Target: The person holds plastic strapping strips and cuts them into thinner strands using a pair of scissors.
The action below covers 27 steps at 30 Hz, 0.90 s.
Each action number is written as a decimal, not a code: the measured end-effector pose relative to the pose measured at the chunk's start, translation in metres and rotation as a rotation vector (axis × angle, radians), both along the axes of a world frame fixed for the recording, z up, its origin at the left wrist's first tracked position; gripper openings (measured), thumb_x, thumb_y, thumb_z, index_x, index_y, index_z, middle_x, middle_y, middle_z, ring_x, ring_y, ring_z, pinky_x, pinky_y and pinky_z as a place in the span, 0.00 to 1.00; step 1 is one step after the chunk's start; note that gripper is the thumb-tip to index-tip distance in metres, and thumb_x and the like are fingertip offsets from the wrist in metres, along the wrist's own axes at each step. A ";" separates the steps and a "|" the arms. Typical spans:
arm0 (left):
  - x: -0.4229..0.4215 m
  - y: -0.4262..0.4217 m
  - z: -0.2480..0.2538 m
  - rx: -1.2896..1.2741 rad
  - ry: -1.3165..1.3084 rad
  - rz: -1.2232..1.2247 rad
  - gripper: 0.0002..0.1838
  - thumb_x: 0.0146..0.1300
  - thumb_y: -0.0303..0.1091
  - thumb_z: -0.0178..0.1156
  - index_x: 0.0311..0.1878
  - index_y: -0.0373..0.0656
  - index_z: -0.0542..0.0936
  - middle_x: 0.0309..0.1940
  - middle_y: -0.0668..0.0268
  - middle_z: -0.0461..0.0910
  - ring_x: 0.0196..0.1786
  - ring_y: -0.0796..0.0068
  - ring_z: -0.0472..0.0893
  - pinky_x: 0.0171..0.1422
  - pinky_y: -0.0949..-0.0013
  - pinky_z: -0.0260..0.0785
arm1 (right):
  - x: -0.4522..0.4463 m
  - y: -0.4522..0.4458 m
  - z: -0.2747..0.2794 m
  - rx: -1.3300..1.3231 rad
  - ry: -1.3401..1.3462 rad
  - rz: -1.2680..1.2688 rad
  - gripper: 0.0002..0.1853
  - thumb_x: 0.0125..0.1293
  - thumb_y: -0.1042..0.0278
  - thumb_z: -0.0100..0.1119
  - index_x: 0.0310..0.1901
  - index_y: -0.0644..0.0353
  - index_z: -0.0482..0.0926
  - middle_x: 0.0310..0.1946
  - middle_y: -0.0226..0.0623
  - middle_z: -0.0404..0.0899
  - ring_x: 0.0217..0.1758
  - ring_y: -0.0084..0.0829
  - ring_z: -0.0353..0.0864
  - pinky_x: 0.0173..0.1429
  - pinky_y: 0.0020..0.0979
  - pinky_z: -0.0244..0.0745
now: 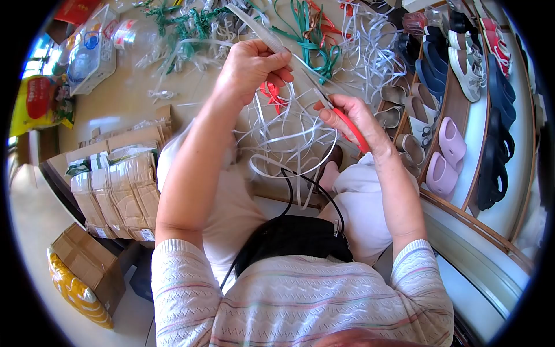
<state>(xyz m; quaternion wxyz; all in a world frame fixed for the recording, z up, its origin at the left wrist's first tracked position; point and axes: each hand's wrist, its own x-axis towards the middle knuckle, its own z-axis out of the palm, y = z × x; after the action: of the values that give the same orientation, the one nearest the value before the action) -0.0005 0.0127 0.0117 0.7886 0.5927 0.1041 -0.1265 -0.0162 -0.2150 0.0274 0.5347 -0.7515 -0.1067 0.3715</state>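
My left hand (251, 68) is closed on a pale flat woven piece (254, 26) that points up and to the left, with thin white strips running from it. My right hand (352, 118) grips red-handled scissors (351, 128), whose blades point up and left toward the strip between my hands. Whether the blades are parted cannot be told. Loose white strips (283, 130) hang and curl below both hands. A red ribbon (273, 95) lies just beneath my left hand.
Heaps of green strips (193, 26) and white strips (370, 46) lie ahead. A shoe rack (465, 115) stands at right. Cardboard boxes (115, 199), a clear plastic basket (92, 61) and a yellow bag (40, 104) are at left. A black bag (292, 240) rests on my lap.
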 end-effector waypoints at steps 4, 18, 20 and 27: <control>0.000 -0.001 0.001 -0.007 -0.007 -0.006 0.11 0.55 0.31 0.63 0.34 0.32 0.76 0.26 0.60 0.78 0.25 0.74 0.79 0.28 0.75 0.72 | 0.000 -0.001 -0.004 -0.046 -0.054 0.011 0.15 0.58 0.58 0.62 0.40 0.60 0.76 0.21 0.15 0.66 0.20 0.08 0.57 0.22 0.14 0.50; -0.001 -0.002 0.004 -0.014 0.013 0.003 0.09 0.57 0.33 0.61 0.30 0.35 0.77 0.24 0.62 0.78 0.24 0.76 0.78 0.28 0.76 0.71 | 0.000 0.000 -0.005 0.045 -0.078 -0.002 0.11 0.57 0.64 0.63 0.35 0.62 0.76 0.24 0.18 0.68 0.27 0.11 0.61 0.30 0.15 0.59; 0.002 0.007 0.001 -0.021 -0.020 0.012 0.09 0.57 0.32 0.61 0.30 0.36 0.77 0.24 0.63 0.78 0.23 0.77 0.78 0.27 0.76 0.71 | -0.002 0.002 0.000 0.020 -0.097 -0.016 0.11 0.56 0.64 0.64 0.33 0.63 0.77 0.22 0.18 0.66 0.26 0.12 0.60 0.31 0.17 0.60; -0.002 -0.006 -0.002 -0.058 0.000 0.037 0.08 0.56 0.32 0.62 0.29 0.36 0.77 0.23 0.63 0.78 0.23 0.77 0.78 0.26 0.76 0.72 | -0.005 0.008 -0.013 0.073 -0.114 -0.077 0.10 0.56 0.64 0.64 0.31 0.63 0.77 0.21 0.17 0.66 0.26 0.11 0.60 0.30 0.17 0.59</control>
<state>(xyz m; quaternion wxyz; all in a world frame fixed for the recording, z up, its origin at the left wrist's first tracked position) -0.0026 0.0066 0.0098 0.8078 0.5674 0.1114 -0.1147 -0.0210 -0.2067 0.0148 0.5685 -0.7550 -0.1214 0.3032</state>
